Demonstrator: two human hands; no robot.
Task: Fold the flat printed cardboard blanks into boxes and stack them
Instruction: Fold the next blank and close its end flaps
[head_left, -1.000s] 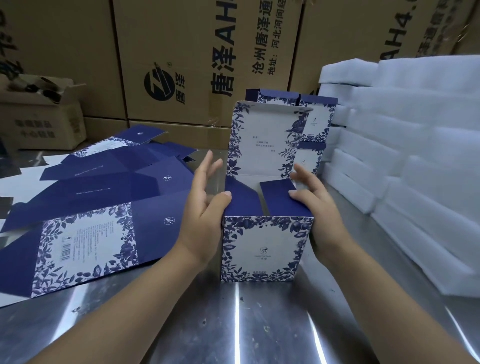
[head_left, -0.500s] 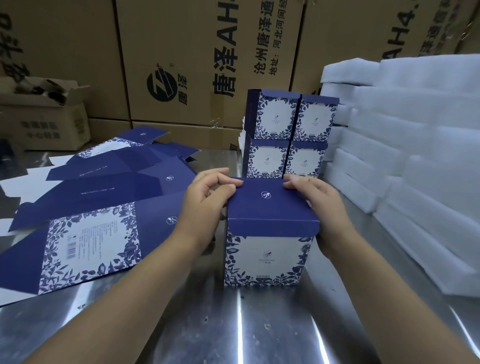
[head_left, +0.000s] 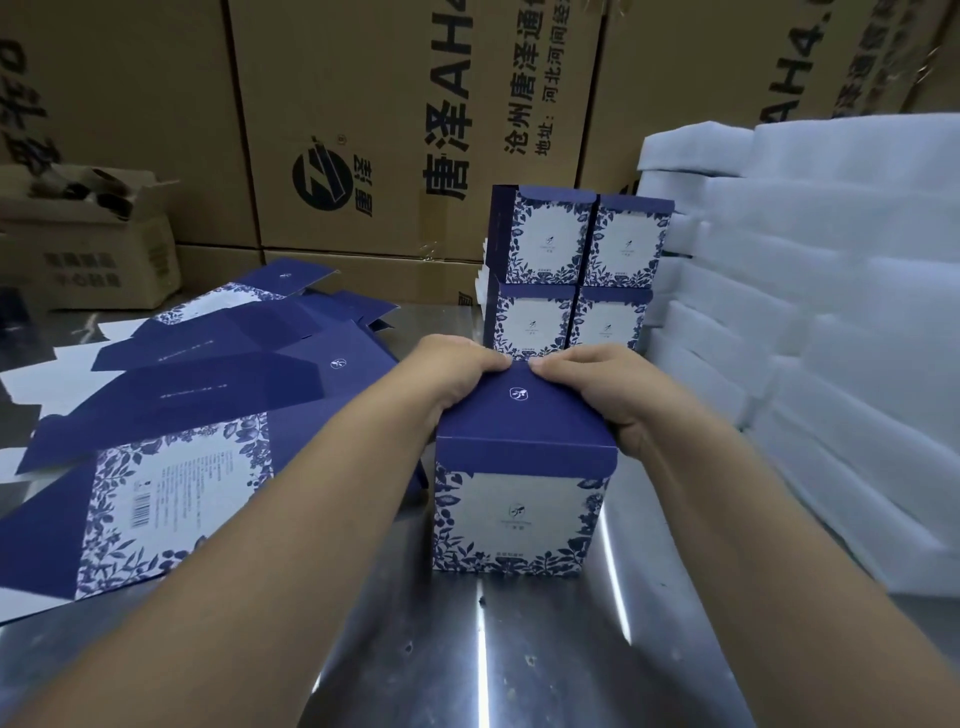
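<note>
The box is standing upright on the tabletop, front and centre, and its navy lid, standing open a second ago, is now lying flat on top. Left hand and right hand are both curling over the lid's far edge, gripping the box and apparently tucking it home. This one is looking nearly ready for the stacked boxes just behind, flat blanks waiting at left.

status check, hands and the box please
Left hand, right hand: holding the box at lid's far edge. Lid down, box upright on table. Finished stack behind; nothing seen blocking.
</note>
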